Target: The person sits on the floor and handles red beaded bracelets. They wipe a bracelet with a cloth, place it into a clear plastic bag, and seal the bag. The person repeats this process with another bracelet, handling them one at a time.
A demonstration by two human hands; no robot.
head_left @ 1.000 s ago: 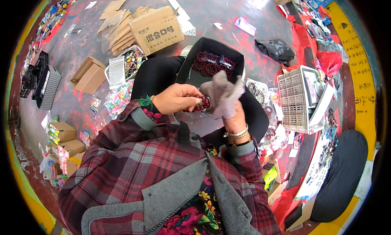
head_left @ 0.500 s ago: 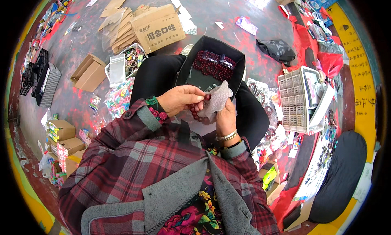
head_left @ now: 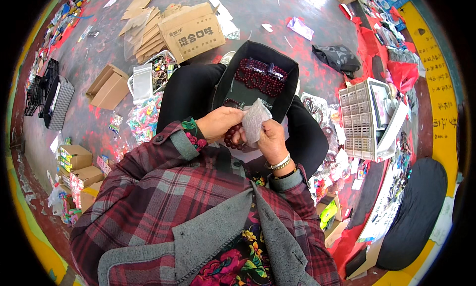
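My left hand (head_left: 221, 123) is closed beside a string of dark red beads (head_left: 234, 138) that hangs below its fingers. My right hand (head_left: 272, 141) grips a whitish cloth-like piece, perhaps bubble wrap or foam (head_left: 256, 121), held upright between the two hands. The beads touch the near left side of this piece. Just beyond my hands, a black open box (head_left: 289, 95) rests between my legs. Inside it lie several strings of dark red beads (head_left: 259, 79), partly under clear plastic. The fingertips of my left hand are partly hidden by the white piece.
A large cardboard box (head_left: 192, 32) and flattened cardboard lie ahead on the left. An open cardboard box (head_left: 107, 87) and a white bin (head_left: 142, 82) of small items stand at my left. To the right are a white plastic basket (head_left: 358, 120), a black bag (head_left: 336, 60) and heaps of packaged goods.
The white piece has turned more upright and moved slightly nearer. My right hand has come a little left and down, and the beads have bunched lower between my hands.
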